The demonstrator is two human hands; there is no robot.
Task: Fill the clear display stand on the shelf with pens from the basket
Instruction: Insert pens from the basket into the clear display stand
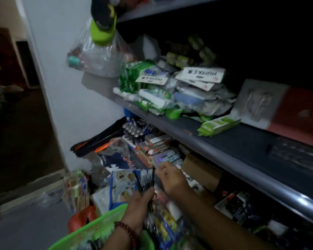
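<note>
Within the left hand (139,208), slim dark pens (145,185)

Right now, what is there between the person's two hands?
In the head view, a bunch of dark pens, gripped by the left hand, stands between them; the tallest pen rises beside the right hand, and blur hides whether that hand touches it.

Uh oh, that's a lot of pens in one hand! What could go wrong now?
1. The left hand grips a whole bunch of pens that fan out unevenly. With the right hand right at their tips, one pen could slip loose and fall outside the green basket.
2. Small boxes are stacked close behind the right hand, so a bump might knock some over.
</note>
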